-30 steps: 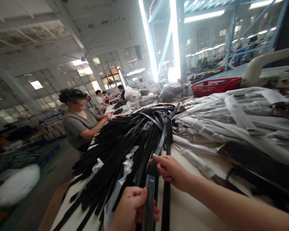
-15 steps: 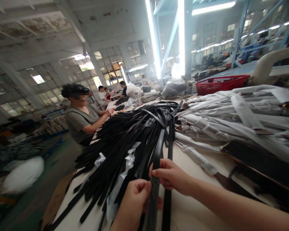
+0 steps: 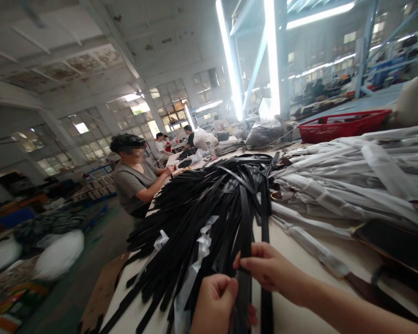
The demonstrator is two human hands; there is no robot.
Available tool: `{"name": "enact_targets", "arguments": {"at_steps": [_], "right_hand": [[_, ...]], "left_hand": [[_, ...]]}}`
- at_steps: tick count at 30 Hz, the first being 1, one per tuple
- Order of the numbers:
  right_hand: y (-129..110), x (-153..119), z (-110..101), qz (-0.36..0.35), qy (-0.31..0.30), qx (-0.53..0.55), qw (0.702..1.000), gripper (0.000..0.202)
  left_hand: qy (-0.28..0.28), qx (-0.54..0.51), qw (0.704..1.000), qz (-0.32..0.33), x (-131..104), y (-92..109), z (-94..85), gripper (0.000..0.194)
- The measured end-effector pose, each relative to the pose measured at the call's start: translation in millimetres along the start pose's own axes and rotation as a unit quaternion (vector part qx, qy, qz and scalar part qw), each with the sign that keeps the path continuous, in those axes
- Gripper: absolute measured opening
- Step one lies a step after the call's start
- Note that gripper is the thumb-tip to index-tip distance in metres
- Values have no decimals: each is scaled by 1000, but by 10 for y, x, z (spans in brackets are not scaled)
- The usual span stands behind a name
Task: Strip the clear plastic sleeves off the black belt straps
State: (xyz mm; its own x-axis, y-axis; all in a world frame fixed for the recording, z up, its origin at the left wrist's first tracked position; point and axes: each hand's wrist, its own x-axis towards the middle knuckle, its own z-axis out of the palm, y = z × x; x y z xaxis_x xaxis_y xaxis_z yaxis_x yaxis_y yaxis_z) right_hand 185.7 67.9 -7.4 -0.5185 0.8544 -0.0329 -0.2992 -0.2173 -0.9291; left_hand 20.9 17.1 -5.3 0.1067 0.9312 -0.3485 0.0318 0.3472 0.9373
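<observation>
A flat black strap [image 3: 244, 222] runs from the heap toward me, and both my hands grip it. My right hand [image 3: 271, 266] pinches it between thumb and fingers from the right side. Lower down, my left hand [image 3: 216, 301] is closed at the strap's left edge, with some fingertips showing beyond it. A large pile of black straps [image 3: 195, 199] fans out over the pale table [image 3: 120, 297]. Another black strap [image 3: 266, 260] hangs down just right of the held one. Crumpled white wrapping strips [image 3: 204, 241] lie among the pile.
White-wrapped straps [image 3: 334, 171] are heaped on the right, beside a dark flat piece [image 3: 397, 241]. Behind them stands a red basket [image 3: 344, 126]. A co-worker [image 3: 132, 178] stands at the table's left side. Grey and clear bags [image 3: 264, 134] sit farther back.
The whole view has shifted, so the table and my hands appear farther right and slightly lower. Both hands keep their grip on the black strap.
</observation>
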Motion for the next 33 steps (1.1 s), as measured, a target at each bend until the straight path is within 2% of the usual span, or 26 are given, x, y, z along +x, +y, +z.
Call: {"name": "enact_targets", "arguments": {"at_steps": [2,4,6,10,12,15,17,20,23,25,26,29,31,33], "right_hand": [[-67,41,-95,10,65,45,997,43],[-82,81,-131,-1,101,36,994,47],[-28,91,-79,-12,80,-26,996,52],[135,41,84,-17,-27,-98,995,56],[142,38,58,-1,-4,-60,998,56],[61,89,-100,-6,100,38,994,49],[11,120,-183,-18,126,67,990,45],[12,99,-161,-6,104,40,994,50],[53,33,-40,41,23,-7,999,55],[50,17,5,65,-11,-1,998,54],[36,23,4,65,-6,18,998,52],[-28,70,-60,17,62,66,996,49],[-52,91,-97,-12,89,49,995,50],[-43,86,-87,-18,86,10,996,48]], "left_hand": [[-5,-3,1000,-6,-1,-13,-2,63],[0,-13,1000,-10,15,-38,-5,65],[15,-22,1000,-8,45,-67,-13,66],[26,-27,999,6,88,-100,-37,64],[21,-28,999,5,85,-101,-44,63],[19,-30,999,-8,66,-94,-40,65],[22,-30,999,-13,56,-81,-34,66],[33,-27,999,-2,44,-36,-29,66],[44,-19,999,16,24,33,-27,64],[52,-12,998,18,12,71,-19,62],[53,-8,998,15,6,85,-13,60],[46,9,999,7,-11,103,14,55],[41,17,999,9,-26,108,30,53],[43,20,999,17,-38,112,38,51]]}}
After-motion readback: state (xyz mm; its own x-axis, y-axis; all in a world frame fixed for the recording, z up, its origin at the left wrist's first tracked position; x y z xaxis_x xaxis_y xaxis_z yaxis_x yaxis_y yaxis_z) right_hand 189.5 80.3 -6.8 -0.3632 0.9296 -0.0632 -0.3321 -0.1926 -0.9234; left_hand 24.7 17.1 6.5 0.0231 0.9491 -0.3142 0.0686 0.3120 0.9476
